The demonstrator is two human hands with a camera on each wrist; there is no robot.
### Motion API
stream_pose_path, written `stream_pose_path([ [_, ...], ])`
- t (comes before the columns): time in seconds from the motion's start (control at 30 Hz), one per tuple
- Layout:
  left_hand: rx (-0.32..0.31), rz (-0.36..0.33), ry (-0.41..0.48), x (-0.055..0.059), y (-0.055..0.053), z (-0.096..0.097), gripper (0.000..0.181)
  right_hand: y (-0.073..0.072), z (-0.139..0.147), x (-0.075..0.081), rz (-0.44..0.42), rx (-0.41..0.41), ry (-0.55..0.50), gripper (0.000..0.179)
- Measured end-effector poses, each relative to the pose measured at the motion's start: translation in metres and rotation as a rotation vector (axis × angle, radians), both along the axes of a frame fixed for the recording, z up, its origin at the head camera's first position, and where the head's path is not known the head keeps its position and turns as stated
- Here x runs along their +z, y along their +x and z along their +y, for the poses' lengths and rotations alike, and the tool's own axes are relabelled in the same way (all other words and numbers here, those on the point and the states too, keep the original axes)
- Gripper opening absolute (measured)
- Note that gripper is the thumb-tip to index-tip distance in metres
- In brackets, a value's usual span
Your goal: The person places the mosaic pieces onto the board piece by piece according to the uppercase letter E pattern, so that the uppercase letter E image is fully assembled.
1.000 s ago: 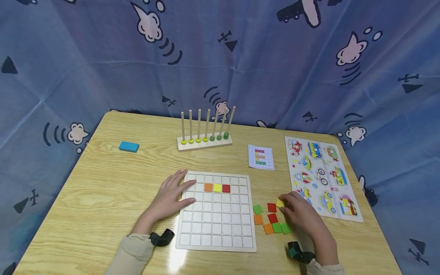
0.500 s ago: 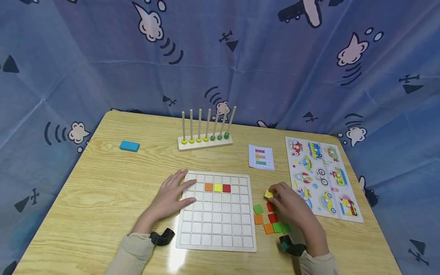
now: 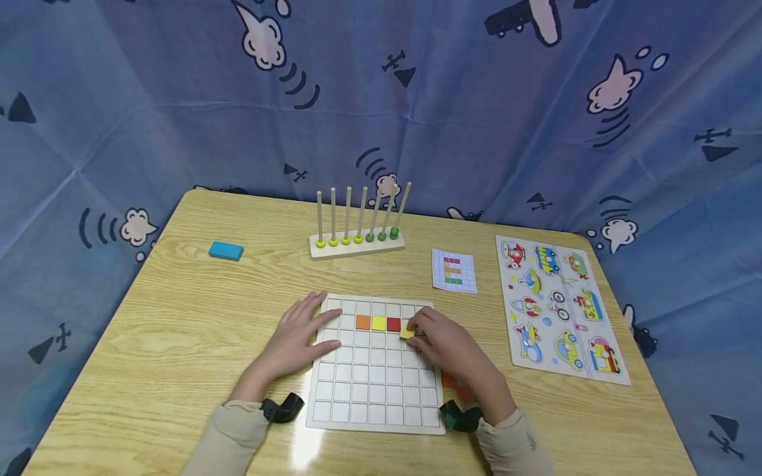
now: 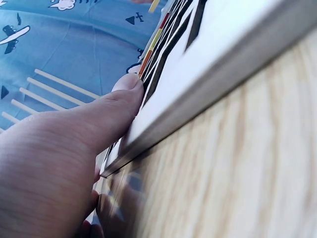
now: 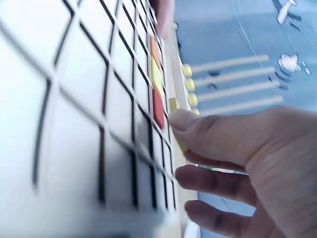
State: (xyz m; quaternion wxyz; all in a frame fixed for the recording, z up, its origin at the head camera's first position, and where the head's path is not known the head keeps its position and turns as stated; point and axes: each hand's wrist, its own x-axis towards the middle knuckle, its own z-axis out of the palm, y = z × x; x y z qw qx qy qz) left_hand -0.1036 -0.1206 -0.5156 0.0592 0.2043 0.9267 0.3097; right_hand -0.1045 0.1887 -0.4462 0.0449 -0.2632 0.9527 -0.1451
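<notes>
The right hand [image 3: 443, 337] pinches a loose yellow tile [image 3: 407, 332] between thumb and fingers, with hardly any gap beyond the tile itself. The tile is over the white grid board [image 3: 376, 393], just beside the red tile [image 3: 393, 324]; whether it touches the board I cannot tell. In the second row of cells from the top sit, left to right, an orange tile [image 3: 362, 322], a set yellow tile [image 3: 378, 323] and the red one. The left hand [image 3: 292, 345] rests on the board's left edge, fingers spread and holding nothing. On the table [image 3: 196, 330], the peg stand [image 3: 357, 248] carries yellow beads on four pegs and green beads on three. The puzzle board [image 3: 544, 306] bears vehicle pictures.
</notes>
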Motion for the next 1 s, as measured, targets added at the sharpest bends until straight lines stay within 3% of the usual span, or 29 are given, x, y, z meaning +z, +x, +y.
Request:
stream_pose_path([
  [0.4, 0.001, -0.001, 0.001, 0.003, 0.000, 0.000, 0.062, -0.005, -0.045, -0.008, 0.062, 0.200, -0.032, 0.018],
  [1.0, 0.001, 0.008, 0.009, 0.004, 0.001, 0.000, 0.062, -0.006, -0.064, -0.013, 0.028, 0.212, -0.012, 0.017],
])
